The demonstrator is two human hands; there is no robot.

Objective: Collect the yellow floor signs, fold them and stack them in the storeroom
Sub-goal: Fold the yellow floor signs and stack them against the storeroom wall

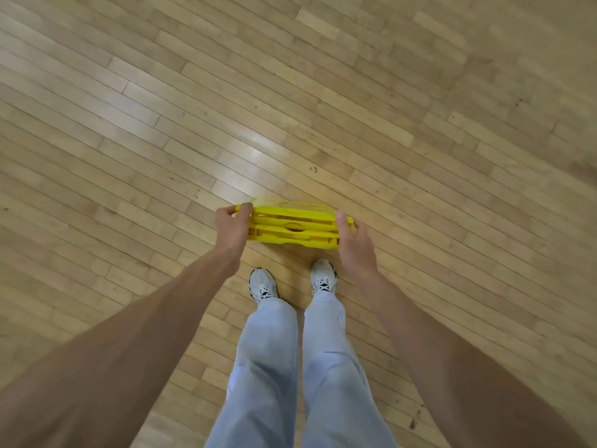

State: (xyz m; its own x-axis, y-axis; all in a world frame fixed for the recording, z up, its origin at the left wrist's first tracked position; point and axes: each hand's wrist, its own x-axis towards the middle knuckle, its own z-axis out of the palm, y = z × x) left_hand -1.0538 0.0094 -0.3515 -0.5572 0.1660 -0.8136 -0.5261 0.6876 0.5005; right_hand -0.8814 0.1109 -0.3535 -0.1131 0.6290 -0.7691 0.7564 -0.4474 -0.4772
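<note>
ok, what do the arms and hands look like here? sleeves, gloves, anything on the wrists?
Both arms are bare from the frame edge down to the wrists: no sleeves in view. The left hand and right hand have no gloves. No watch, band or ring shows on either, and no markings. Fingernails are short and unpainted where visible.

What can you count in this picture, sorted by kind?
Yellow floor signs: 1 that I can tell, seen from above, gripped at both ends
Hands: 2, left hand and right hand
White shoes: 2, left shoe and right shoe
Wooden floor: 1
Total: 6
</note>
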